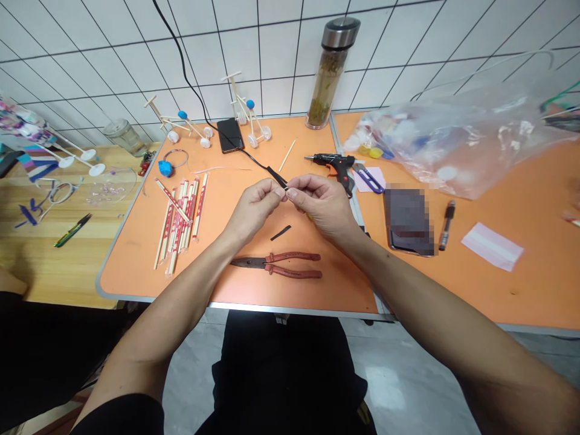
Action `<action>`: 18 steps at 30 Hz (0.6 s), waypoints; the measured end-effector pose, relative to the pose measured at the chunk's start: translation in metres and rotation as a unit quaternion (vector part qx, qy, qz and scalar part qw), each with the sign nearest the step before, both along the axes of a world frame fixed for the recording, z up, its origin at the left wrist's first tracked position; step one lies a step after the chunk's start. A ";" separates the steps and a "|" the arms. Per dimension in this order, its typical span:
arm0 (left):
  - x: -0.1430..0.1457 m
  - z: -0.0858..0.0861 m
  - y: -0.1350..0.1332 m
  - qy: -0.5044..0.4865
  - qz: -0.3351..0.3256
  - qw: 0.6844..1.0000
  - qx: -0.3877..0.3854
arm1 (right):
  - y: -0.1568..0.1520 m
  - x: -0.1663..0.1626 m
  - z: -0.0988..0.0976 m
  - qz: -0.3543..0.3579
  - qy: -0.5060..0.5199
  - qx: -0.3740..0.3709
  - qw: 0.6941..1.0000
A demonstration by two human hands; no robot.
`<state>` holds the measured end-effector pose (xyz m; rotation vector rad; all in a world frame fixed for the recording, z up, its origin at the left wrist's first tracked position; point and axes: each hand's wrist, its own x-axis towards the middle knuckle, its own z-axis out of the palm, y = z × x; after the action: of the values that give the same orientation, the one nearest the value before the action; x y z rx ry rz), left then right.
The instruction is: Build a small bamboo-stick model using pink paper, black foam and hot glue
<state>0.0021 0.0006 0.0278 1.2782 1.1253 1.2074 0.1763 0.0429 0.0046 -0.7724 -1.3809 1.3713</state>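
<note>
My left hand point(259, 208) and my right hand point(319, 202) meet fingertip to fingertip over the orange table. Both are closed in a pinch on a narrow black strip point(277, 177), whose free end sticks up to the left. The fingertips hide the strip's lower end. A short black piece point(281, 232) lies on the table just below my hands. Nearer to me, pliers point(290, 266) with red-brown handles rest with their jaws to the left. A thin wooden stick point(287, 155) lies beyond my hands.
Wrapped chopsticks point(181, 223) lie to the left. Behind are two stick models point(183, 127) with white wheels, a cabled phone point(230, 135) and a tea bottle point(332, 72). To the right are a glue gun point(333, 163), blue-handled snips point(369, 179), a dark phone point(408, 220) and a plastic bag point(475, 139).
</note>
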 end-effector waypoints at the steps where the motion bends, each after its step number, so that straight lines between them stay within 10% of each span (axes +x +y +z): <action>1: 0.000 0.001 0.000 -0.003 -0.002 1.000 -0.006 | 0.001 0.000 -0.001 0.003 -0.001 -0.002 1.000; 18: 0.000 0.007 0.000 -0.092 -0.012 0.991 -0.101 | 0.001 -0.002 -0.009 -0.011 0.001 -0.003 1.000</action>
<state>0.0023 0.0009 0.0344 1.0043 1.0655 1.1380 0.1744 0.0435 -0.0046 -0.7870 -1.3639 1.3596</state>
